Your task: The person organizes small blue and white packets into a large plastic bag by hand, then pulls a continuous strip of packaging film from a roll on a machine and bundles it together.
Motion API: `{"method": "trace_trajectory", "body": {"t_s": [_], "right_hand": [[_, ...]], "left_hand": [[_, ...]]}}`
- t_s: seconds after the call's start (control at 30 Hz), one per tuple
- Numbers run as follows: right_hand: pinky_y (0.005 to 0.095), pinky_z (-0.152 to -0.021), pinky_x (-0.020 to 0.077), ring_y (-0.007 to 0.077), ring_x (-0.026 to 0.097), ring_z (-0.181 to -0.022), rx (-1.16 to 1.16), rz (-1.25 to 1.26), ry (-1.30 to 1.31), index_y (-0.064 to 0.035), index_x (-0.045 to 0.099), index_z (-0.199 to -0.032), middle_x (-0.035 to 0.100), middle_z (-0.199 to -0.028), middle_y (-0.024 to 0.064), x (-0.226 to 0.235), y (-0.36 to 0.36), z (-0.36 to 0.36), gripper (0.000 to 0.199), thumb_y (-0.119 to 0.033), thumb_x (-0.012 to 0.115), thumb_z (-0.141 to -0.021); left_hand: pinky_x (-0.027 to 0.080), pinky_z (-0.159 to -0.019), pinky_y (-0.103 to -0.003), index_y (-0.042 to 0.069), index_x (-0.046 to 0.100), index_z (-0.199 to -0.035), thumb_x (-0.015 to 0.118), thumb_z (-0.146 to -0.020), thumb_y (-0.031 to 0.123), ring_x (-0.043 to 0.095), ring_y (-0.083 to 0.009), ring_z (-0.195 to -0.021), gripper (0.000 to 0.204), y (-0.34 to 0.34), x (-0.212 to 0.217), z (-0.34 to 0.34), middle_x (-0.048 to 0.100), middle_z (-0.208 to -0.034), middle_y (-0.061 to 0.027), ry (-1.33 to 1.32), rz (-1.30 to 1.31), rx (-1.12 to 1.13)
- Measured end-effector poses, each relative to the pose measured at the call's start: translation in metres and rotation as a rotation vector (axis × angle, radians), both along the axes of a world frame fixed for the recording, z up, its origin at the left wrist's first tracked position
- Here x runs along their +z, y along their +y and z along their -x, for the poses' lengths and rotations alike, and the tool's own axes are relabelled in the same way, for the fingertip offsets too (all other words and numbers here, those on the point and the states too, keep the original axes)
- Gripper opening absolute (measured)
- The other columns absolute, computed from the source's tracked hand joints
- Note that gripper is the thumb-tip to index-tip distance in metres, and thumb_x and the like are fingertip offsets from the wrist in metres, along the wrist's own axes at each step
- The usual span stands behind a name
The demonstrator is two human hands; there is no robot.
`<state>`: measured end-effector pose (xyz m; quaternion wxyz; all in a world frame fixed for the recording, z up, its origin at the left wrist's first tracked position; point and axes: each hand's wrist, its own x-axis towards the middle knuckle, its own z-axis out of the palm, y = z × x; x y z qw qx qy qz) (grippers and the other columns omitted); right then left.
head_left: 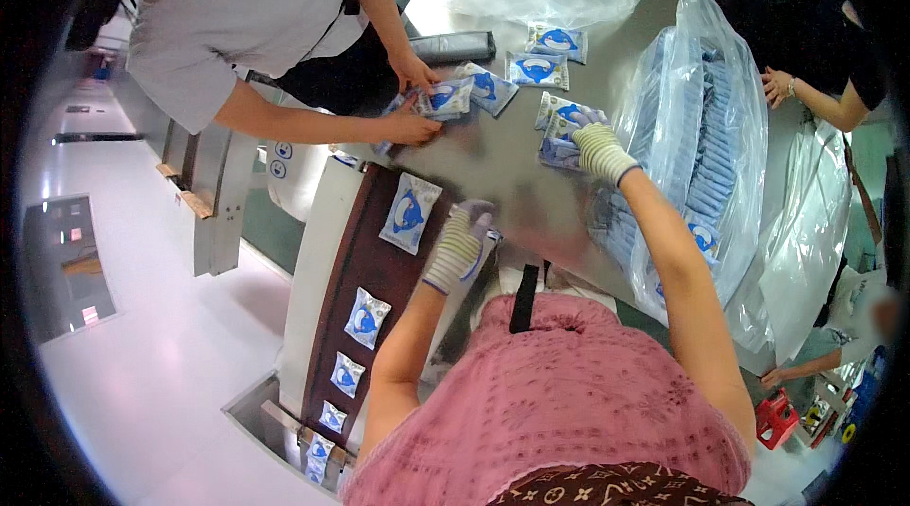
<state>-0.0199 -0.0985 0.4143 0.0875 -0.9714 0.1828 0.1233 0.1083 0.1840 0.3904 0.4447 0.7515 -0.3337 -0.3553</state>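
While the right hand (599, 148) lay over a pack (554, 150) on the metal counter (531, 198), the left hand (461, 243) hung near the edge of the brown conveyor belt (373, 271).

Head view, risks: judged likeliest was a pile-up or a drop at the counter end of the belt, caused by packs arriving in a line with both hands busy elsewhere. The clear bag (669, 117), thin and slack-looking, could fold inward and catch a pack's corner. A co-worker's hand (413, 127) was at other packs (538, 70) on the same counter; crossed reaches could knock them askew.

Appearance: the pack was a soft, flat pillow in white with blue printing; its neighbours showed a blue whale-like figure. It sat beside the bag, in which similar packs stood in close rows.

Fingers: those of the right hand were spread across the pack; whether they pinched it or merely rested could not be told. Those of the left were blurred and bent; it could not be told whether they held anything.
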Motion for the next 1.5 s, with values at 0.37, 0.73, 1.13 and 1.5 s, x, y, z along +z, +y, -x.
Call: {"method": "trace_trajectory", "body": {"t_s": [0.37,0.73,1.13,1.5], "right_hand": [[0.0375,-0.08,0.0411,0.0333,0.052,-0.092,-0.229,-0.121,0.121,-0.0021,0.049,-0.104,0.055,-0.093,0.0205,-0.017,-0.056,-0.061,0.057,-0.03,0.068,-0.058],[0.0415,-0.076,0.0391,0.0295,0.053,-0.085,-0.186,0.096,0.061,-0.0067,0.04,-0.115,0.058,-0.087,0.0135,0.009,0.012,-0.045,0.056,-0.018,0.06,-0.063],[0.0328,-0.069,0.0481,0.0185,0.059,-0.073,-0.984,-1.992,-0.523,-0.002,0.053,-0.099,0.06,-0.086,0.0068,-0.045,0.031,-0.035,0.036,-0.017,0.063,-0.068],[0.0279,-0.083,0.0399,0.0149,0.051,-0.09,-0.86,-1.53,-0.942,-0.005,0.047,-0.11,0.054,-0.102,0.0053,0.092,0.021,0.04,0.055,-0.011,0.068,-0.06]], "left_hand": [[0.043,-0.07,-0.029,0.002,0.054,-0.088,0.049,-0.079,0.005,0.054,-0.0183,-0.077,0.011,-0.004,0.017,-0.039,0.056,-0.083,-0.0092,0.07,0.02,0.209],[0.043,-0.076,-0.036,0.002,0.047,-0.104,0.073,-0.056,0.024,0.054,-0.0333,-0.084,0.059,0.058,0.036,-0.117,0.056,-0.091,-0.0185,-0.461,-0.753,0.065],[0.041,-0.079,-0.036,0.0,0.051,-0.099,0.067,-0.062,0.032,0.053,-0.0325,-0.087,0.051,-0.148,-0.083,-0.132,0.057,-0.093,-0.019,-0.361,-0.46,-0.21],[0.028,-0.095,-0.035,0.001,0.02,-0.126,0.036,-0.087,0.034,0.035,-0.0235,-0.113,0.054,-0.2,0.085,0.02,0.034,-0.122,-0.0159,0.683,0.534,-0.213]]}}
